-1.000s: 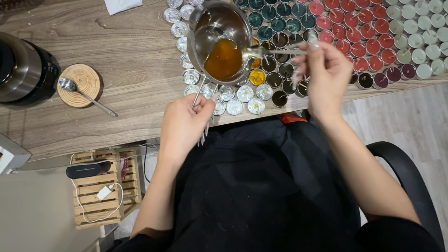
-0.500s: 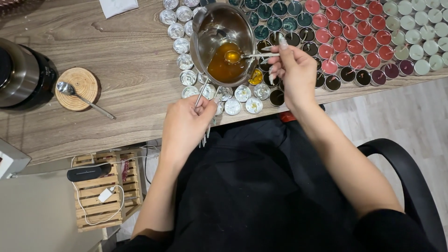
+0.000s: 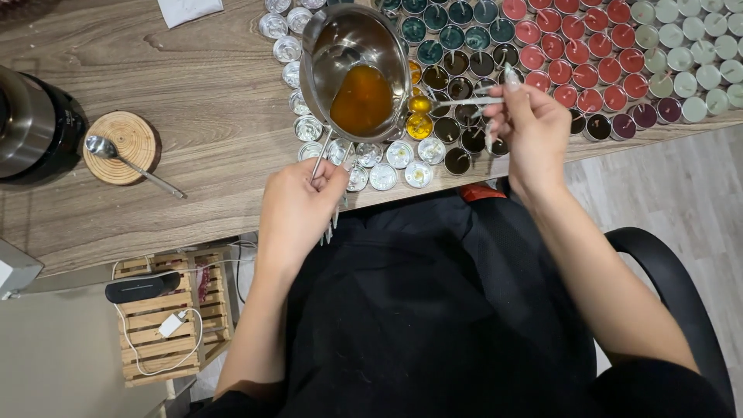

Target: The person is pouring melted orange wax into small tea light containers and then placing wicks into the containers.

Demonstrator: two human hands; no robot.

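Since half a second ago the right hand (image 3: 530,128) has drawn a little nearer the body; the metal pouring pot (image 3: 356,66) has kept its place over the cups.

Surroundings: rows of small tealight cups (image 3: 588,54) — dark green, red, pale green, dark brown — crowd the tabletop (image 3: 193,101) to the right of the pot; empty silver cups (image 3: 383,174) ring its near side. Two cups with yellow wax (image 3: 419,116) sit just beside the pot's right rim. To the left, well apart: a spoon (image 3: 128,162) on a round wooden coaster (image 3: 124,147), and a dark kettle (image 3: 35,128) at the frame edge.

Open room: bare wood between coaster and cups. The tabletop's near edge runs just under both hands.

Left hand (image 3: 298,209) clenched on the pot's thin handle (image 3: 321,155), pot tilted, amber wax (image 3: 362,97) inside. Right hand pinches a thin stick (image 3: 464,101) — its tip reaches toward the pot's right rim.
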